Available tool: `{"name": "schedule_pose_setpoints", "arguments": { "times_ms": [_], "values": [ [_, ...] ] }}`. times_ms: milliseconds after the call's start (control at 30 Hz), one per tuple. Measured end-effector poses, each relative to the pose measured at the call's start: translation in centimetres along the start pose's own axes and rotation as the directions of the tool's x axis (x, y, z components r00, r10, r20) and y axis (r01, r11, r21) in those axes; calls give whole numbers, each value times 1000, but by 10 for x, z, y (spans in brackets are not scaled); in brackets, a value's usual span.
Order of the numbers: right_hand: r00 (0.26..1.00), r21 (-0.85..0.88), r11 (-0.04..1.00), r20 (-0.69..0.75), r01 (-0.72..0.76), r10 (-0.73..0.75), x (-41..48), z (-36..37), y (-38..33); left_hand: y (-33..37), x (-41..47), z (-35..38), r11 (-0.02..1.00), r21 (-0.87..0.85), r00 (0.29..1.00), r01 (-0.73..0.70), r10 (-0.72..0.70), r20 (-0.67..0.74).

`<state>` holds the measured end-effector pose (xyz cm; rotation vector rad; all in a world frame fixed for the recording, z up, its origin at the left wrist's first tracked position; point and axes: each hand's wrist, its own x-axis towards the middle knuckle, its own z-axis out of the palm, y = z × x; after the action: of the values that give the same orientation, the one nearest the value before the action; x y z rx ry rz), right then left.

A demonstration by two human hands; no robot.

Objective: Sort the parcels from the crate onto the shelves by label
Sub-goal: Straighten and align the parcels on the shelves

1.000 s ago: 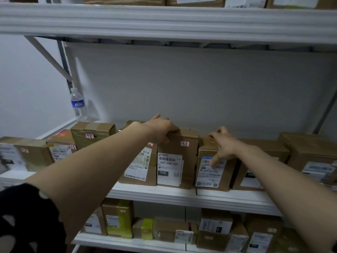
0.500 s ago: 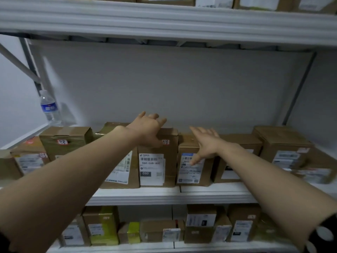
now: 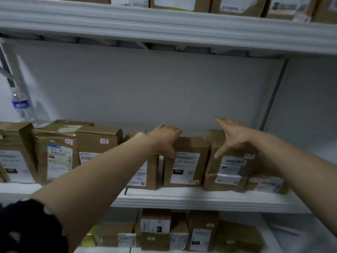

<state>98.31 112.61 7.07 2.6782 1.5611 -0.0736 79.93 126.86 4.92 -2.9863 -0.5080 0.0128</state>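
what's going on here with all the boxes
A person is reaching with both arms to the middle shelf, where labelled cardboard parcels stand in a row. The left hand, fingers straight, lies at the top corner of the centre parcel. The right hand is spread open over the taped parcel next to it; whether it touches is unclear. Neither hand grips anything. More parcels fill the shelves above and below, and a bottle stands far left.
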Motion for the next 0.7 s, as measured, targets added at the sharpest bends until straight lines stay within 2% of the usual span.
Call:
{"name": "schedule_pose_setpoints", "arguments": {
  "times_ms": [233,300,433,700],
  "values": [
    [995,-71,997,94,28,-22,12,23,66,27,42,8,979,-69,970,190,-177,168],
    [997,-24,998,63,51,-49,13,28,72,27,47,11,967,-103,960,233,-211,186],
    [993,185,977,17,109,-114,16,32,76,22,51,12,948,-189,955,257,-220,198],
    [985,258,951,-6,167,-172,28,35,67,5,41,7,944,-178,942,279,-233,242]
  ]
}}
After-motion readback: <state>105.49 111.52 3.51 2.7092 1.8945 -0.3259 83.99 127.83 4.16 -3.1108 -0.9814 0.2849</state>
